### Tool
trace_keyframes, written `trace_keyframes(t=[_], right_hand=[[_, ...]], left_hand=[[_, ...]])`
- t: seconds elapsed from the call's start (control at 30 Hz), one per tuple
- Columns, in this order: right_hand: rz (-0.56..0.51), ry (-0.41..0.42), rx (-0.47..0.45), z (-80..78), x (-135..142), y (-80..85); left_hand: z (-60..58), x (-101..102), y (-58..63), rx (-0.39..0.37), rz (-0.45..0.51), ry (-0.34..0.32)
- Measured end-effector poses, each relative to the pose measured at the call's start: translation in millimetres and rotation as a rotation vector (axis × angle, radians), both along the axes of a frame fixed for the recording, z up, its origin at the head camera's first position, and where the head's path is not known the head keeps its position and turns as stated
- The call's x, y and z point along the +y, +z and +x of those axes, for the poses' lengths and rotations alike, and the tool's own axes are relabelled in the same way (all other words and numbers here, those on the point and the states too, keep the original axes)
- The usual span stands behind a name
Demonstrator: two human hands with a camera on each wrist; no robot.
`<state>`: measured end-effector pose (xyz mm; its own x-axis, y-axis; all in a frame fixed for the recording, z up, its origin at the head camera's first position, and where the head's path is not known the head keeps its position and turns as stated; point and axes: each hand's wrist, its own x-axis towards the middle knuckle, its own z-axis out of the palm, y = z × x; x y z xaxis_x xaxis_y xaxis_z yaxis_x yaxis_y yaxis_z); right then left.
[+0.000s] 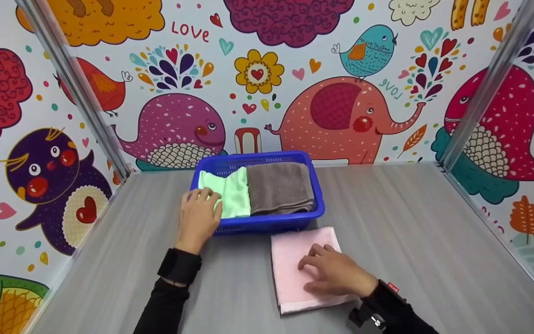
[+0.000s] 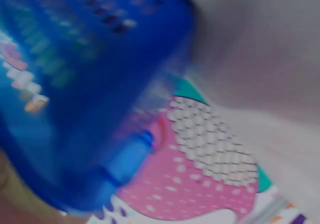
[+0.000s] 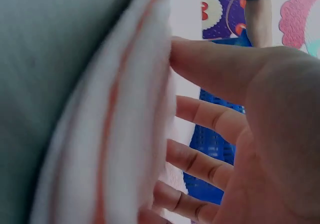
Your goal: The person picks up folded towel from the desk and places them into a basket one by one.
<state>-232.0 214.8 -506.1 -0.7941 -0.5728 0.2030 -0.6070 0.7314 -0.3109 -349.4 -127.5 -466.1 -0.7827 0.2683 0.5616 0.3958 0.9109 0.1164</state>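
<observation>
Hands first: from the head camera, the left hand (image 1: 198,217) rests on the front left corner of the blue basket (image 1: 267,223), with its fingers lying over the rim and touching the folded green towel (image 1: 230,192) inside. The fingers look loose and mostly straight, not squeezing anything. A folded brown towel (image 1: 280,187) lies in the basket too, right beside the green one. The right hand (image 1: 336,273) lies flat on a folded pink towel (image 1: 295,269), fingers spread a little and pressing down. The pink towel sits on the gray table (image 1: 434,260), just in front of the basket. Bright cartoon walls (image 1: 341,111) with whales, birds and an elephant stand all around.

From the left wrist camera, everything is blurry. The blue basket (image 2: 95,84) fills most of the view, and a pink whale picture (image 2: 200,174) shows behind it.

From the right wrist camera, the right hand's fingers (image 3: 210,119) are straight and touch the edge of the pink towel (image 3: 125,134). The blue basket (image 3: 212,149) shows behind the fingers.
</observation>
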Motion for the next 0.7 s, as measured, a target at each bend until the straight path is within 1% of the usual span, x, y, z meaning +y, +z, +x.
trace_keyframes(t=[0.07, 0.1, 0.13, 0.17, 0.2, 0.23, 0.3, 0.33, 0.37, 0.43, 0.5, 0.53, 0.6, 0.7], right_hand=[[-0.071, -0.01, -0.029, -5.0, 7.7, 2.2], [-0.109, -0.035, -0.036, -8.1, 12.3, 3.5], [-0.145, -0.071, -0.036, -11.5, 17.1, 4.5], [-0.171, -0.119, -0.026, -15.0, 22.5, 5.5], [-0.189, -0.18, -0.013, -17.9, 28.1, 6.5], [-0.198, -0.243, -0.005, -20.5, 33.8, 7.1], [-0.187, -0.368, -0.02, -24.2, 44.3, 7.9], [-0.171, -0.41, -0.042, -25.2, 49.0, 7.8], [-0.149, -0.435, -0.071, -25.7, 52.9, 7.8], [-0.112, -0.45, -0.144, -25.9, 57.2, 6.5], [-0.094, -0.436, -0.21, -25.1, 57.1, 5.3], [-0.099, -0.42, -0.235, -24.7, 55.6, 4.9], [-0.122, -0.396, -0.256, -23.8, 50.7, 2.7], [-0.166, -0.364, -0.262, -21.4, 42.3, 0.8]], left_hand=[[8.8, 13.8, 4.2, 0.079, -0.006, -0.051], [14.4, 22.0, 5.7, 0.102, -0.004, -0.083], [20.5, 30.8, 6.5, 0.111, -0.001, -0.121], [27.0, 39.7, 6.5, 0.1, -0.002, -0.158], [33.4, 48.4, 5.4, 0.071, 0.0, -0.196], [39.7, 57.1, 3.2, 0.026, -0.004, -0.218], [50.1, 71.9, -4.3, -0.1, -0.05, -0.228], [54.7, 78.1, -8.5, -0.177, -0.077, -0.224], [58.7, 83.4, -13.4, -0.254, -0.1, -0.216], [65.1, 92.8, -22.8, -0.377, -0.133, -0.197], [70.8, 100.7, -30.4, -0.472, -0.122, -0.202], [73.3, 104.6, -33.5, -0.5, -0.106, -0.219], [77.7, 111.8, -39.1, -0.534, -0.065, -0.268], [84.0, 120.6, -44.5, -0.586, 0.012, -0.374]])
